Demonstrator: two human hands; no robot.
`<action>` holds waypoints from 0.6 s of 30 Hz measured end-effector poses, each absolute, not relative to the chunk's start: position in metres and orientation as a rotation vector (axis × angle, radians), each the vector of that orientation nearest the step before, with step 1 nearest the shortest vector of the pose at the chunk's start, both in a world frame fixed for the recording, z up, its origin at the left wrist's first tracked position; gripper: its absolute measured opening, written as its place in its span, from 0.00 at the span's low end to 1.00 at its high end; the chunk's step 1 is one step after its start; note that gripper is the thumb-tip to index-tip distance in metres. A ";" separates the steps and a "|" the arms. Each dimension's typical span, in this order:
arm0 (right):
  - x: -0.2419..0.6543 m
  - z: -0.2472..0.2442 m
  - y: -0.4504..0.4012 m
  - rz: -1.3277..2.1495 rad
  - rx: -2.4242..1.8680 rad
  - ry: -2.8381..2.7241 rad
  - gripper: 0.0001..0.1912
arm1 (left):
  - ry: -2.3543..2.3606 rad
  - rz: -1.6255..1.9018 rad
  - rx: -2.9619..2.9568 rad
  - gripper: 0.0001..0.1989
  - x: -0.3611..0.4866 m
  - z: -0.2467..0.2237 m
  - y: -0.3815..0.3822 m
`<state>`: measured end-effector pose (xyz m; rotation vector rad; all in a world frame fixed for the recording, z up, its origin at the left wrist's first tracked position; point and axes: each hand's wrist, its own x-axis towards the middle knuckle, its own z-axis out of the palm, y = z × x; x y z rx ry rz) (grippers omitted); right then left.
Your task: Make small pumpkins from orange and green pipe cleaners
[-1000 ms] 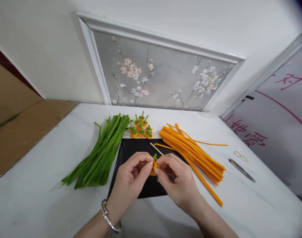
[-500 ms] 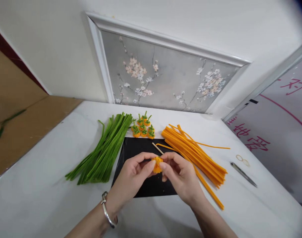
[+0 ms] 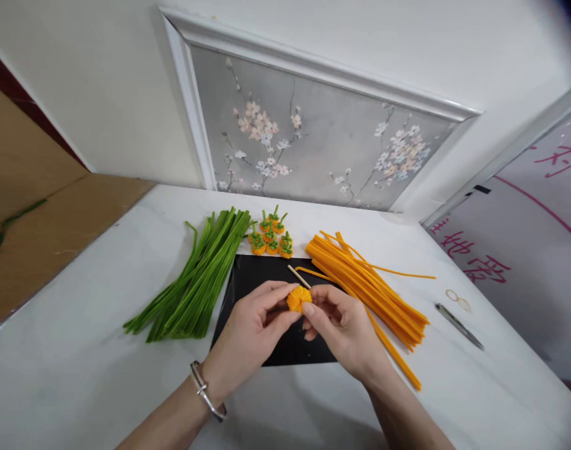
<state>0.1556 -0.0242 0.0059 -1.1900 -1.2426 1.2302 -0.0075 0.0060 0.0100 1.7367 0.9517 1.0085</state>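
A small round, ribbed orange piece [image 3: 298, 299] is pinched between both hands above the black mat [image 3: 285, 355]. My left hand [image 3: 254, 322] grips its left side with thumb and fingers; a silver bangle circles that wrist. On the right side, my right hand [image 3: 344, 328] presses it with thumb and forefinger. A thin pale stick [image 3: 298, 275] lies on the mat just beyond the fingers. Several small orange pumpkins with green tops [image 3: 271, 235] stand behind the mat. To the left lies a bundle of green fuzzy stems [image 3: 198, 281], and to the right a bundle of orange stems [image 3: 369, 287].
On the right of the white table [image 3: 92, 375] lie metal tweezers [image 3: 459, 325] and two thin rings [image 3: 458, 300]. Brown cardboard [image 3: 102, 206] is at the left. A framed floral panel [image 3: 323, 144] stands behind, and a board with red writing [image 3: 524, 250] is at the right.
The orange piece has been turned between my fingers, so a pinched centre now faces the camera. Both hands still hold it. The view has shifted slightly.
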 end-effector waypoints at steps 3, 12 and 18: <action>0.155 0.009 -0.024 1.281 -1.207 -1.237 0.16 | 0.985 1.025 1.789 0.09 -0.007 0.011 0.006; 0.168 0.009 -0.023 1.071 -1.156 -1.364 0.14 | 0.813 0.981 1.524 0.17 -0.005 0.001 0.006; 0.163 0.003 -0.024 0.968 -1.181 -1.459 0.06 | 0.844 1.112 1.576 0.19 -0.004 0.004 0.000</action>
